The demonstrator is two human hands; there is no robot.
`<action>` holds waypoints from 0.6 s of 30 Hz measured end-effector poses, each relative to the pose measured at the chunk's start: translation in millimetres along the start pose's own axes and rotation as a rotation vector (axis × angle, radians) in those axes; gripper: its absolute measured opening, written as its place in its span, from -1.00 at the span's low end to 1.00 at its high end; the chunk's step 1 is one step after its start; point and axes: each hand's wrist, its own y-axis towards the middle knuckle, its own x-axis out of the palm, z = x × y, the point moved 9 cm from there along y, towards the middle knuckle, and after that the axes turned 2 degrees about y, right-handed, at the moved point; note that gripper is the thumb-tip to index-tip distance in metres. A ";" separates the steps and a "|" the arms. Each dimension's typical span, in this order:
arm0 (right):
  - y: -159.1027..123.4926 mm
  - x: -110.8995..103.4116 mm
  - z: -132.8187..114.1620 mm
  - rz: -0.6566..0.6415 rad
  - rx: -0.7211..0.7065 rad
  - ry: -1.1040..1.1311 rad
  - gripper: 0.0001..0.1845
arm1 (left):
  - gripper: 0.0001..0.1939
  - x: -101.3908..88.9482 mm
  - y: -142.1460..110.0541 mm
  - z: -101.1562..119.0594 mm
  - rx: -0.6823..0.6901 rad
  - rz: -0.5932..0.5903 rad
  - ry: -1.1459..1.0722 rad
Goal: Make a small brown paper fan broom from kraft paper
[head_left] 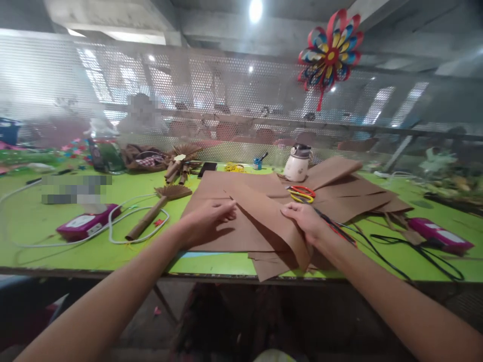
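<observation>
A piece of brown kraft paper (260, 203) is lifted at a slant in front of me, its lower right end curling down. My right hand (306, 221) grips its right edge, thumb on top. Close to its left edge is my left hand (213, 218), fingers curled together over a larger brown sheet (207, 191) lying flat; whatever they may hold is too small to make out. Beyond my right hand lie scissors with red and yellow handles (302, 193). To the left of my left hand rests a rolled brown paper stem with a pleated fan top (156, 211).
More brown sheets (350, 191) are piled at the right beside a white bottle (297, 163). Purple power strips (88, 221) with cables lie on both sides of the green table (222, 264). A phone (207, 170) and small blue pot (257, 163) stand behind. A paper flower (331, 55) hangs above.
</observation>
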 end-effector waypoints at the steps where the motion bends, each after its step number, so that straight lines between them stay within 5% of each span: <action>1: 2.3 11.0 -0.4 -0.008 0.005 0.027 -0.75 | -0.58 3.7 -0.8 5.6 0.000 -0.017 -0.015; 6: 15.7 49.2 -4.3 -0.044 0.011 0.093 -0.48 | -0.64 33.1 3.5 17.2 -0.149 -0.153 -0.325; 10: 12.0 60.3 -4.5 -0.161 0.015 0.106 -0.58 | -0.70 49.5 9.8 -3.0 -0.307 -0.057 -0.634; 14: -5.8 51.4 0.1 -0.314 0.007 0.130 -0.70 | -0.72 45.4 11.3 -23.7 -0.352 0.091 -0.763; 18: -34.0 48.0 -14.6 -0.475 -0.284 -0.214 -0.59 | -0.72 39.3 8.4 -30.4 -0.382 0.183 -0.813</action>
